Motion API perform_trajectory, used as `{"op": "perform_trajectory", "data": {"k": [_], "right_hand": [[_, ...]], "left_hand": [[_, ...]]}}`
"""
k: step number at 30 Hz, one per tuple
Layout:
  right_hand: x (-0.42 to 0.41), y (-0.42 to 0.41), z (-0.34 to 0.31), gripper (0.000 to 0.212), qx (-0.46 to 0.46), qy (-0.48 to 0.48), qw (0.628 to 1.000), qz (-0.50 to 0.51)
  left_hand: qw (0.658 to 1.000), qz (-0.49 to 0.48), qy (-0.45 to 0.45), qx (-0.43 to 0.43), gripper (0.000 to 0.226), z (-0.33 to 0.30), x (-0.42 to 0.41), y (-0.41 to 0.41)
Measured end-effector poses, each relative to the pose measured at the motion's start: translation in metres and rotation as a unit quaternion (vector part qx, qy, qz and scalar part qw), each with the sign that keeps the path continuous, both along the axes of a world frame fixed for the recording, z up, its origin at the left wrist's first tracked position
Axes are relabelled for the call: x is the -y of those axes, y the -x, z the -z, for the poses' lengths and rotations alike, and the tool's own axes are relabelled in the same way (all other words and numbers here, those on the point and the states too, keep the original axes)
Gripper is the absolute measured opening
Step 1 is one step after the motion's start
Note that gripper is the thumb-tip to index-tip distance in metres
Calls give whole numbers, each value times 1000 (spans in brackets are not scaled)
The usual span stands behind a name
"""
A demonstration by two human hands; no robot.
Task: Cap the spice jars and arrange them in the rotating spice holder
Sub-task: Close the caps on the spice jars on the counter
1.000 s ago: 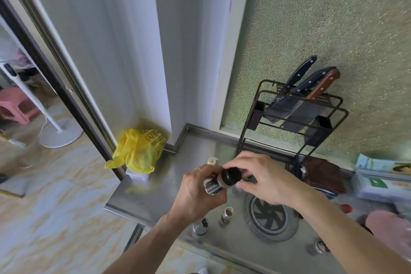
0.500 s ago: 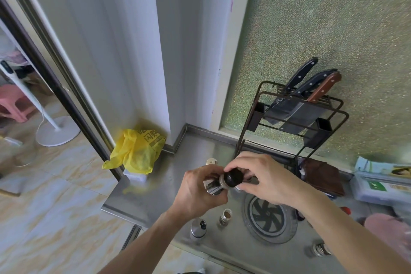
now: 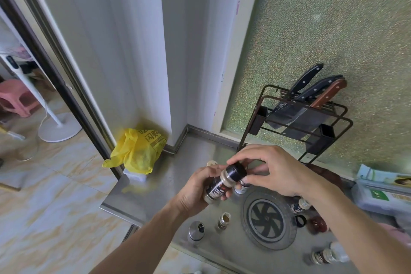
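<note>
My left hand (image 3: 195,189) grips a spice jar (image 3: 219,187) with a black label and pale powder, tilted above the steel counter. Its black cap (image 3: 236,172) is on the jar's mouth, and my right hand (image 3: 273,171) pinches that cap with thumb and fingers. The round rotating holder (image 3: 269,220), with a black fan-shaped centre, lies flat on the counter just below my hands. An uncapped jar (image 3: 224,221) stands left of it, beside a shiny steel shaker (image 3: 196,230). More jars (image 3: 300,205) stand to the holder's right, and another jar (image 3: 322,256) lies near the front edge.
A black wire knife rack (image 3: 295,118) with several knives stands against the frosted window. A yellow plastic bag (image 3: 138,151) sits at the counter's left corner. Loose black and dark red caps (image 3: 311,222) lie right of the holder. Boxes (image 3: 382,189) are stacked at the far right.
The jar has tipped more upright in my left hand, showing its label. My right hand stays on the black cap, fingers shifted slightly round it.
</note>
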State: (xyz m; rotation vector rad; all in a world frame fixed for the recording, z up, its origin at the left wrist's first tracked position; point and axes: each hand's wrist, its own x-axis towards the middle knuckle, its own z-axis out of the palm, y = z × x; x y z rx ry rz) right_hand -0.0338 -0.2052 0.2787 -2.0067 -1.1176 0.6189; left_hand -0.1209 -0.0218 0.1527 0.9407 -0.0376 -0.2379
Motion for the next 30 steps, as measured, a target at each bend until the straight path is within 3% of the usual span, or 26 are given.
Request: {"op": "perform_trajectory", "data": {"k": [10, 14, 17, 19, 21, 24, 26, 30], "right_hand": [[7, -9, -3, 51, 8, -19, 1000, 12], [7, -5, -4, 27, 48, 5, 996, 81], [4, 0, -3, 44, 115, 56, 985, 113], [3, 0, -6, 33, 113, 61, 988, 85], [3, -2, -7, 39, 62, 51, 995, 64], [-1, -1, -5, 23, 105, 82, 987, 92], [-4, 2, -8, 41, 143, 107, 979, 97], [-7, 3, -6, 39, 77, 75, 992, 64]], "left_hand": [[1000, -13, 13, -23, 34, -5, -4, -4], [997, -68, 9, -40, 40, 2, -1, -6], [996, -84, 1, -40, 40, 5, 1, -5], [995, -88, 3, -45, 41, 6, 1, -5], [995, -89, 17, -43, 40, 7, 0, -5], [995, -89, 18, -38, 41, 10, -3, -4], [995, -91, 15, -39, 42, 12, -4, -2], [995, -88, 22, -35, 42, 15, -8, -1]]}}
